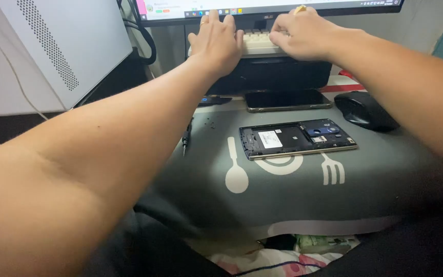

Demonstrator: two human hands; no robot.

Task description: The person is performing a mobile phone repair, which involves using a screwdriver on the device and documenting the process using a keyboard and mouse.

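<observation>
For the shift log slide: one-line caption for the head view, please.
Both hands, left hand and right hand, rest on a keyboard while an opened phone lies on the grey mat.

I see a pale, cream-coloured keyboard [260, 42] at the far edge of the bench, raised on a black box just below the monitor. It lies flat, running left to right, mostly covered, only its middle keys and near edge showing.

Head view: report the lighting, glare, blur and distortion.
Head view: soft, even indoor light; the monitor is blown out bright at the top edge; wide-angle stretch swells the near forearms; left hand and right hand on the keyboard slightly soft; the opened phone on the grey mat stays sharp.
</observation>
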